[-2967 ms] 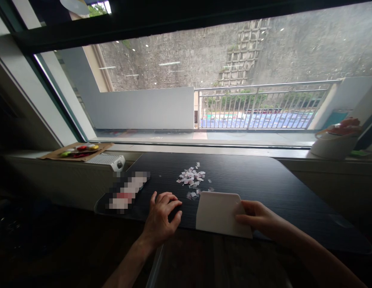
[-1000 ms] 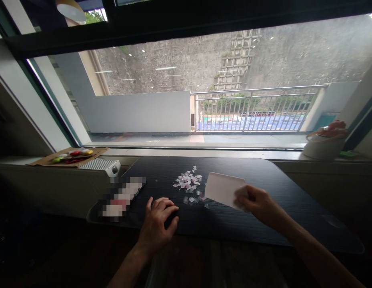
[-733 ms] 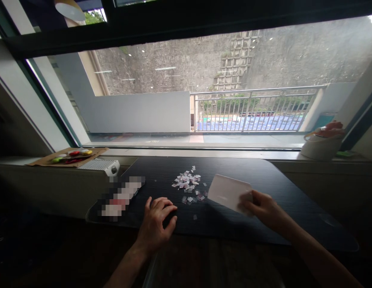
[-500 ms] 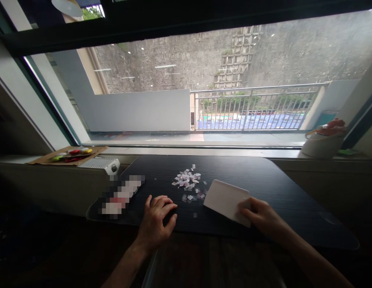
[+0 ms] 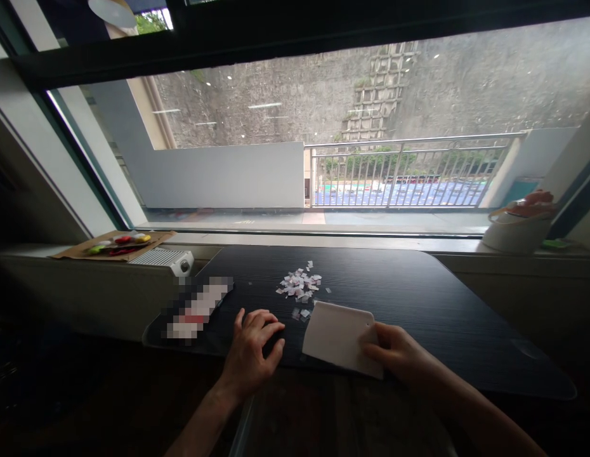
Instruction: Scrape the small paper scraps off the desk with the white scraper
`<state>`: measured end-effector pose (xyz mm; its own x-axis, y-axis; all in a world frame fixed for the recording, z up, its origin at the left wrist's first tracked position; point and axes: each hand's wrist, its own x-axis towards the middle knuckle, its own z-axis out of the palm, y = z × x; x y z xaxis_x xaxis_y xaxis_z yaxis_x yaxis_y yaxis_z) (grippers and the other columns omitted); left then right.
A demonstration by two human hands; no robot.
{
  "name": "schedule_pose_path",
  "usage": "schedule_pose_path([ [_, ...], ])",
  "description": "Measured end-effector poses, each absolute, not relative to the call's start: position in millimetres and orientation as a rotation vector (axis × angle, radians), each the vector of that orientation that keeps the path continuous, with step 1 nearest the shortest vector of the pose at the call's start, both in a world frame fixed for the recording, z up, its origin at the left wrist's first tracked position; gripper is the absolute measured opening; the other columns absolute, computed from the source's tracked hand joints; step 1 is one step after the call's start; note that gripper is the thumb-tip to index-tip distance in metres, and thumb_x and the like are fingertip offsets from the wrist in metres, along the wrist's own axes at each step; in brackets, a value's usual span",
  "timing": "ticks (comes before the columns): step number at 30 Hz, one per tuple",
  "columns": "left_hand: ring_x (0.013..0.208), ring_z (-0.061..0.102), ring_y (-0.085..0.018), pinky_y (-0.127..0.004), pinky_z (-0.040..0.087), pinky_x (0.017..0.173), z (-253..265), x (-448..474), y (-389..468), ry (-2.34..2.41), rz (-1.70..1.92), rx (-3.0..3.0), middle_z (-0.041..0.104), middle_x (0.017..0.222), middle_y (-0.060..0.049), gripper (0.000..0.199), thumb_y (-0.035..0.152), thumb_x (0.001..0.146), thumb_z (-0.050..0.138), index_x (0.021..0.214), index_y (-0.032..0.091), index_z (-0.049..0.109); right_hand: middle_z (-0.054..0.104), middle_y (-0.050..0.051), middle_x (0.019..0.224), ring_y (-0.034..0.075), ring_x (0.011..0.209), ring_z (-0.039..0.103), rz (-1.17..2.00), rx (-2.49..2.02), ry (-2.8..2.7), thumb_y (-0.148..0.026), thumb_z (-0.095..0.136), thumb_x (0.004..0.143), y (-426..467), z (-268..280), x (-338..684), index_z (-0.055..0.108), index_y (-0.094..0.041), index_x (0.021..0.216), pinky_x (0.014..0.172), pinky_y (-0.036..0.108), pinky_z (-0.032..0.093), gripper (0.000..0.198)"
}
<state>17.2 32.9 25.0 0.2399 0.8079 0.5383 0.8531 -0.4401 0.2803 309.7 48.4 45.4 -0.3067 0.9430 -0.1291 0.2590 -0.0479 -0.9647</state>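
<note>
My right hand (image 5: 398, 348) grips the right end of a white plastic scraper (image 5: 337, 333), a flat sheet with rounded corners and a small hole. The scraper is tilted over the front part of the black table (image 5: 432, 304). Just beyond it lies a heap of small pale paper-like squares (image 5: 299, 284), with a few loose ones by the scraper's far left corner. My left hand (image 5: 251, 346) hovers or rests near the front edge, fingers apart and loosely curved, holding nothing. Whether it touches the tabletop I cannot tell.
A blurred-out flat item (image 5: 202, 308) lies on the table's left side. Left of the table, a white ridged device with a knob (image 5: 169, 260) sits beside a brown board (image 5: 71, 251) carrying colourful pieces. A white container (image 5: 516, 231) stands on the right sill, below the large window.
My right hand has drawn the scraper left and toward me, covering some loose squares near the front. My left hand keeps nearly the same place and pose.
</note>
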Motion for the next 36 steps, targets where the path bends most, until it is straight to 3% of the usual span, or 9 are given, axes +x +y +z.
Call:
schedule_pose_path([
  [7, 0.107, 0.055, -0.025, -0.063, 0.022, 0.105, 24, 17, 33, -1.623, -0.977, -2.420, 0.064, 0.100, -0.004, 0.020, 0.023, 0.081, 0.053, 0.097, 0.025, 0.064, 0.073, 0.006, 0.080, 0.025, 0.077, 0.067, 1.569, -1.175, -1.575, -0.031, 0.067, 0.067, 45, 50, 314, 0.068, -0.014, 0.083, 0.066, 0.032, 0.051, 0.024],
  [13, 0.107, 0.055, -0.026, -0.062, 0.022, 0.106, 23, 17, 34, -1.626, -0.981, -2.414, 0.064, 0.100, -0.004, 0.020, 0.024, 0.080, 0.053, 0.096, 0.025, 0.065, 0.074, 0.004, 0.077, 0.021, 0.071, 0.066, 1.508, -1.243, -1.529, -0.027, 0.069, 0.065, 47, 58, 326, 0.069, -0.014, 0.083, 0.060, 0.028, 0.049, 0.022],
  [21, 0.107, 0.056, -0.027, -0.064, 0.023, 0.105, 23, 18, 34, -1.621, -0.976, -2.416, 0.064, 0.100, -0.004, 0.020, 0.024, 0.080, 0.053, 0.096, 0.024, 0.065, 0.074, 0.006, 0.081, 0.024, 0.077, 0.067, 1.540, -1.208, -1.558, -0.029, 0.066, 0.066, 46, 51, 318, 0.069, -0.013, 0.084, 0.065, 0.030, 0.050, 0.024],
  [27, 0.107, 0.055, -0.027, -0.064, 0.023, 0.105, 24, 17, 34, -1.620, -0.975, -2.419, 0.064, 0.101, -0.004, 0.020, 0.024, 0.080, 0.053, 0.096, 0.025, 0.065, 0.071, 0.006, 0.073, 0.024, 0.071, 0.065, 1.379, -1.324, -1.572, -0.030, 0.066, 0.060, 52, 60, 313, 0.066, -0.014, 0.075, 0.064, 0.033, 0.050, 0.022],
  [36, 0.107, 0.056, -0.027, -0.064, 0.023, 0.105, 24, 18, 33, -1.619, -0.979, -2.421, 0.064, 0.100, -0.004, 0.020, 0.024, 0.081, 0.053, 0.096, 0.025, 0.065, 0.074, 0.007, 0.081, 0.026, 0.079, 0.068, 1.514, -1.214, -1.610, -0.032, 0.066, 0.065, 51, 47, 309, 0.068, -0.013, 0.083, 0.066, 0.032, 0.051, 0.027],
])
